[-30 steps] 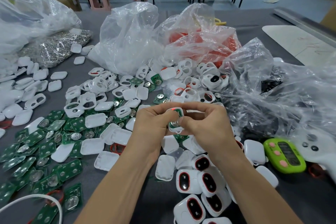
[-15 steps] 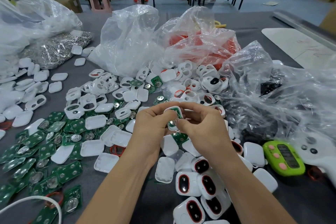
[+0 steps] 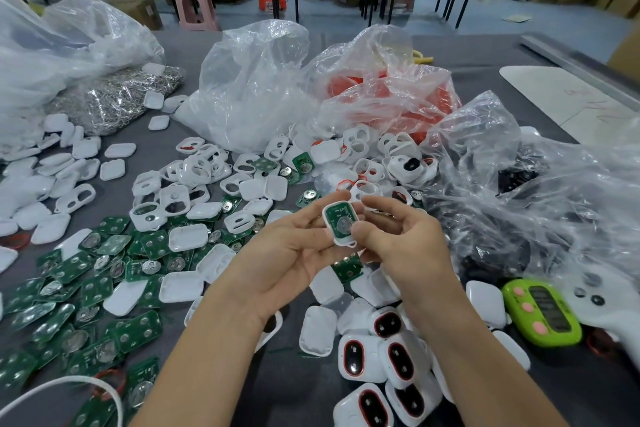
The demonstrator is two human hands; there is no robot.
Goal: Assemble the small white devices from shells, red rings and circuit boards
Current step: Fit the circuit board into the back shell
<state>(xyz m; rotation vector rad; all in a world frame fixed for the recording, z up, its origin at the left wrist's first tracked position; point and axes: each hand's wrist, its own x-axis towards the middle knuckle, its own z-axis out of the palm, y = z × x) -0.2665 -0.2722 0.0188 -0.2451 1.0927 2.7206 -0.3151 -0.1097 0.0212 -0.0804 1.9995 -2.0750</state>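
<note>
A white shell (image 3: 340, 222) with a green circuit board and coin cell seated inside faces up at centre. My left hand (image 3: 294, 253) cradles it on its palm-up fingers. My right hand (image 3: 398, 236) pinches its lower right edge with the thumb on top. Loose green circuit boards (image 3: 83, 291) cover the table at left. White shells (image 3: 194, 184) lie scattered beyond the hands. Finished white devices with red rings (image 3: 384, 357) are piled near my right forearm. A clear bag of red rings (image 3: 388, 97) sits behind.
Clear plastic bags stand at the back centre (image 3: 252, 87) and left (image 3: 52, 45); a crumpled one (image 3: 519, 201) lies at right. A green timer (image 3: 540, 315) and a white handheld tool (image 3: 595, 302) lie at the right. A white cable (image 3: 69, 385) curves at bottom left.
The hands opened outward and tilted the shell, so its inside with the seated board now faces up. Earlier both hands pressed closely over it.
</note>
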